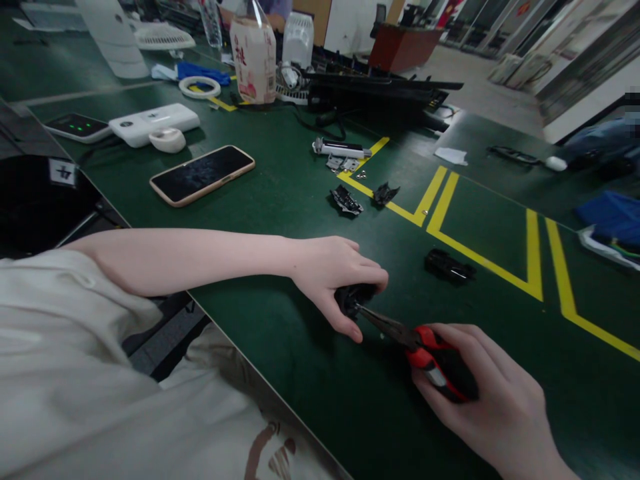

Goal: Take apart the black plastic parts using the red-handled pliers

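My left hand point(337, 273) is closed around a small black plastic part point(349, 300), its thumb on the near side. Much of that part is covered by the fingers. In my right hand point(493, 387) are needle-nose pliers point(425, 353) with red and black handles. Their jaw tips touch the black part, or come very close to it. Another black part point(450, 265) lies on the table beyond my right hand. Farther back are two broken-looking black pieces point(347, 200) and a white-and-black cylindrical piece point(342, 148) beside small metal plates point(343, 163).
Yellow tape lines point(485, 257) mark the green table point(280, 413). A phone point(203, 175), a white power bank point(154, 123) and a tape roll point(199, 87) lie at the left. A drink bottle point(253, 60) and black housings point(380, 93) stand behind. A blue item point(613, 217) is at right.
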Tool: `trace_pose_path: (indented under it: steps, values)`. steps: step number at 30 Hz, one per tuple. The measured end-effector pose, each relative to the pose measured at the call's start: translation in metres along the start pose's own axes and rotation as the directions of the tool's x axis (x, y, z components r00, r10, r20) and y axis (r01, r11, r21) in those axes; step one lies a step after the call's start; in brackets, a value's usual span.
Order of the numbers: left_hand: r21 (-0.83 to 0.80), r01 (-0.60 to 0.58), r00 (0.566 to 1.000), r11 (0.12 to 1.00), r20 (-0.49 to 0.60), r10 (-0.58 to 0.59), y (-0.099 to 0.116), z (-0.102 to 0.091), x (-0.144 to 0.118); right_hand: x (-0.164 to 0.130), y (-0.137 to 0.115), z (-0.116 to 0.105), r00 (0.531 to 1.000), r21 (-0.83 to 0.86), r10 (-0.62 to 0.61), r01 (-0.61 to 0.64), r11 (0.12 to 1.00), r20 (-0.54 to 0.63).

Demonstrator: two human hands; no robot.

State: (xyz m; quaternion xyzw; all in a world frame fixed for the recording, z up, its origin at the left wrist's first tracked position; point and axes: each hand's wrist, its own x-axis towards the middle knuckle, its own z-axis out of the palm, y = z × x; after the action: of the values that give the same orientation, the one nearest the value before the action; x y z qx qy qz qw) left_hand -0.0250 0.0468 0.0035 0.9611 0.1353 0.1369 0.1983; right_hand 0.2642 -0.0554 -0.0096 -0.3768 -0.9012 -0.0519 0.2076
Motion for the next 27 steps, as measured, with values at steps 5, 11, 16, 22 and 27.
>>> trace_pose_path:
  steps: [5, 11, 16, 22, 27]
  values:
    - [-0.019, 0.000, 1.000, 1.000, 0.010, 0.000, 0.000, 0.000, 0.000, 0.002, -0.003, -0.002, 0.998, -0.078, -0.055, 0.053, 0.996, -0.025]
    - [-0.027, -0.030, 1.000, 0.999, 0.000, 0.030, -0.001, 0.000, 0.000, 0.003, -0.004, -0.003, 0.996, -0.126, -0.085, 0.079, 0.989, -0.041]
    - [-0.040, -0.020, 1.000, 0.999, 0.011, 0.021, -0.002, 0.000, -0.001, 0.004, -0.005, -0.005, 0.997, -0.124, -0.065, 0.060, 0.990, -0.037]
    - [-0.062, -0.013, 1.000, 0.998, 0.009, 0.014, -0.002, -0.001, -0.001, 0.004, -0.010, -0.005, 0.998, -0.138, -0.045, 0.037, 0.990, -0.052]
    - [-0.070, 0.000, 1.000, 0.998, 0.020, 0.001, -0.002, -0.001, -0.001, 0.002, -0.012, -0.004, 0.998, -0.133, -0.003, -0.005, 0.991, -0.060]
